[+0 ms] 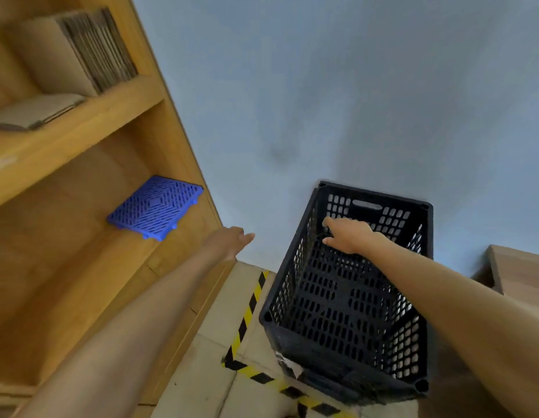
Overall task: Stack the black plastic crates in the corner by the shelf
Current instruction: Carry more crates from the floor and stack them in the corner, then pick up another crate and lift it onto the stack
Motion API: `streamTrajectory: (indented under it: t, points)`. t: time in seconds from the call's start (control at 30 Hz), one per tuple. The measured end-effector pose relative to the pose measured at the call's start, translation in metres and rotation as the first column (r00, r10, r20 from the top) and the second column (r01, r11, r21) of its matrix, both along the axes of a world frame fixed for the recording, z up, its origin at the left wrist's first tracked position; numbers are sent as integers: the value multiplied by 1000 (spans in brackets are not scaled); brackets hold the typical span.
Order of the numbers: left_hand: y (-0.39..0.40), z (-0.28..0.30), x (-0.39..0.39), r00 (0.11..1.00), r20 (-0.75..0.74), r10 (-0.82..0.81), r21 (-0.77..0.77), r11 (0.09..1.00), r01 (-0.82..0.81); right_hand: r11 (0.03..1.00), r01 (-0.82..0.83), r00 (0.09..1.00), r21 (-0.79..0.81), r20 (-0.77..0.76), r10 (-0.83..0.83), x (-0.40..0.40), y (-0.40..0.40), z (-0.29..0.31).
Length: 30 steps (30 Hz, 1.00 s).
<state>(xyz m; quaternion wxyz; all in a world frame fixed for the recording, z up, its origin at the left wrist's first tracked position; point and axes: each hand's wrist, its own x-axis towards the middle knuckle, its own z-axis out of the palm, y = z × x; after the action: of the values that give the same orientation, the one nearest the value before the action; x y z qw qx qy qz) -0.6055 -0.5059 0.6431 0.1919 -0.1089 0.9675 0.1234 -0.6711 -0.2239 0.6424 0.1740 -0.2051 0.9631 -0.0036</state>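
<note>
Head view. A black perforated plastic crate [346, 300] stands open side up on the tiled floor [214, 372] against the grey-blue wall [322, 101], to the right of the wooden shelf unit [81, 152], beside yellow-and-black hazard tape [247, 315]. The right hand [348, 235] reaches inside the crate near its far end wall, fingers loosely bent; whether it grips the plastic cannot be told. The left hand [232, 241] hangs relaxed, holding nothing, beside the shelf edge. A blue plastic grid tile [155, 208] lies on a shelf; flattened cardboard [78, 52] is stored above.
</note>
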Motion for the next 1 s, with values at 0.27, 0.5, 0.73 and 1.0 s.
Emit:
streamTrajectory:
  t: [0.27, 0.5, 0.73, 1.0]
  points:
    - [2, -16, 114, 985, -129, 116, -112, 985, -131, 943, -324, 944, -81, 33, 327, 31, -24, -5]
    - [8, -16, 245, 947, -143, 287, -227, 922, -313, 782, -611, 788, -123, 2, 616, 100, -95, 4]
    - [3, -10, 422, 833, -129, 539, -326, 770, -549, 448, -885, 448, -127, 28, 893, 234, -185, -1]
    - [41, -16, 652, 599, -104, 794, -359, 532, -767, 77, -990, 74, -122, 28, 997, 440, -258, -6]
